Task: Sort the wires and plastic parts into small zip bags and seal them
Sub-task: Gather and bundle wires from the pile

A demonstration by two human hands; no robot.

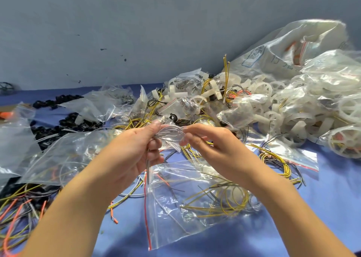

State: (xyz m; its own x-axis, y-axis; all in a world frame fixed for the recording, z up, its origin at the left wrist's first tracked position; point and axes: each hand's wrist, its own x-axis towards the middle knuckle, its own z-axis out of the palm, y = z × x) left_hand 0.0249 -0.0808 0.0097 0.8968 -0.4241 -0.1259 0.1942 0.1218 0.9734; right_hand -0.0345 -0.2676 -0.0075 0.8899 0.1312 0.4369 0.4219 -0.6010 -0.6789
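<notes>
One head-worn camera looks forward and down, close over the blue table (pixel 322 208) toward the grey wall (pixel 117 32)

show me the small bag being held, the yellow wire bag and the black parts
small bag (pixel 172 136), head view, crumpled middle
yellow wire bag (pixel 172 223), head view, clear front wall
black parts (pixel 86 124), head view, pile's middle

Blue printing marks the large white sack (pixel 277 49), but it is too blurred to read.
</notes>
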